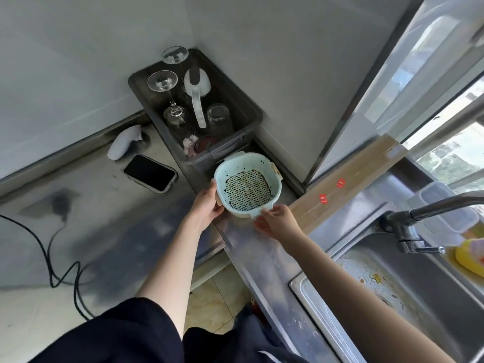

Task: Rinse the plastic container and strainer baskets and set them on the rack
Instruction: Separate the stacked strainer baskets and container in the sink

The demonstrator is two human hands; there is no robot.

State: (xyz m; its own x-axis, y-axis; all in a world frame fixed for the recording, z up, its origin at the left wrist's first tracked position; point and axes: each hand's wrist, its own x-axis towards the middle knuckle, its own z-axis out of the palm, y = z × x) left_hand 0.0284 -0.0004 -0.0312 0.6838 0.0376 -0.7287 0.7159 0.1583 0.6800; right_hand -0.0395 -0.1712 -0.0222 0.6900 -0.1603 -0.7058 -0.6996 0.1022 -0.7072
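Note:
A pale blue strainer basket [247, 186] with a slotted, speckled bottom sits nested in a cream outer bowl, just above the steel counter in the corner. My left hand [208, 204] grips its left rim and my right hand [277, 221] grips its near right rim. Right behind it stands the dark grey drying rack [251, 113], a tub holding wine glasses, a tumbler and a white scoop. A clear plastic container [445, 208] stands on the ledge at the far right, behind the tap.
The steel sink [408, 292], with food bits on its bottom, lies to the right under a dark tap [408, 226]. A yellow sponge [470, 255] sits beside it. A phone [149, 173], a white cloth-like item [123, 144] and a black cable [52, 258] lie on the left counter.

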